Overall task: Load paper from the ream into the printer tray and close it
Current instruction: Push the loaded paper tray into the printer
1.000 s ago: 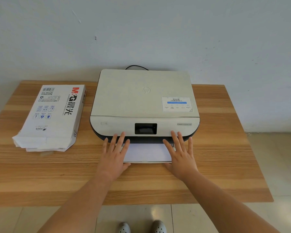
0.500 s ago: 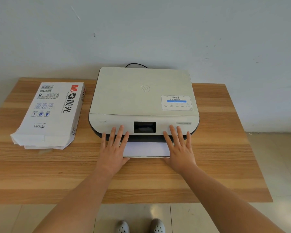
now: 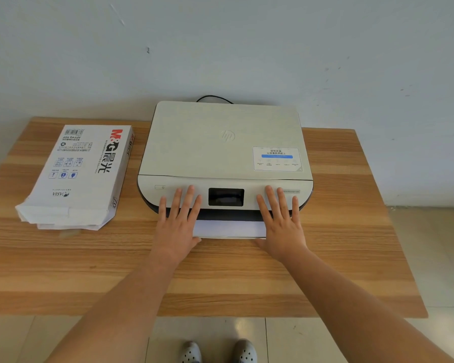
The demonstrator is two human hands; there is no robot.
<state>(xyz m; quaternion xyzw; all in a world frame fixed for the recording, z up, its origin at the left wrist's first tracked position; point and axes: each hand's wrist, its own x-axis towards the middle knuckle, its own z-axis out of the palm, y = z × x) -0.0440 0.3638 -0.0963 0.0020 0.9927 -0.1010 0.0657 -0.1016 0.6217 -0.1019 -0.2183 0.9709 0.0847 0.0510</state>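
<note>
Both arms reach straight out, left hand [image 3: 177, 226] and right hand [image 3: 282, 224] flat, fingers spread, gripping nothing, palms on the paper tray [image 3: 230, 229] sticking out of the printer [image 3: 224, 145]. Ream [image 3: 81, 174] sits near the worktop's [image 3: 338, 258] left edge.

Left hand [image 3: 177, 226] and right hand [image 3: 282, 225] lie flat, palms down, fingers [image 3: 188, 203] spread forward.

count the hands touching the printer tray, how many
2. The left hand lies flat over the left end of the paper-loaded tray, fingers reaching onto the printer front. The right hand lies flat over its right end.
</note>
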